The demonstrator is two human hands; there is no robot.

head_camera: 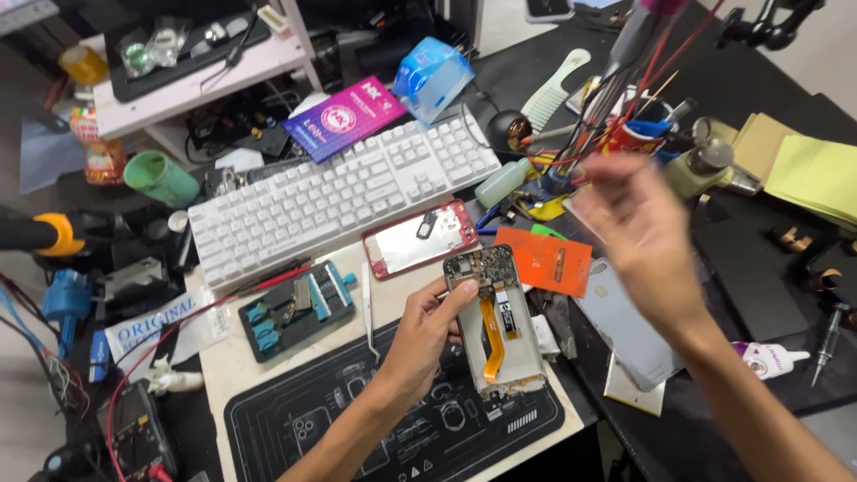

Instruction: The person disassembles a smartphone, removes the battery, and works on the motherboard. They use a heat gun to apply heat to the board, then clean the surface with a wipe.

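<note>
Left hand point(427, 328) clamped on left edge of opened smartphone point(494, 321), back cover off, orange flex cable and circuit board exposed. Phone lies lengthwise on black repair mat point(393, 428) on cluttered surface point(750, 295). Right hand point(644, 234) raised above surface right of phone, motion-blurred; fingers apart or together, cannot tell. Red phone frame point(421, 239) just above phone, white keyboard point(344, 196) beyond. Orange card point(544, 261) right of phone. Tweezers point(368, 308) left of left hand.

tool cup point(625, 134) blocks far right; mat point(295, 419) front free
</note>
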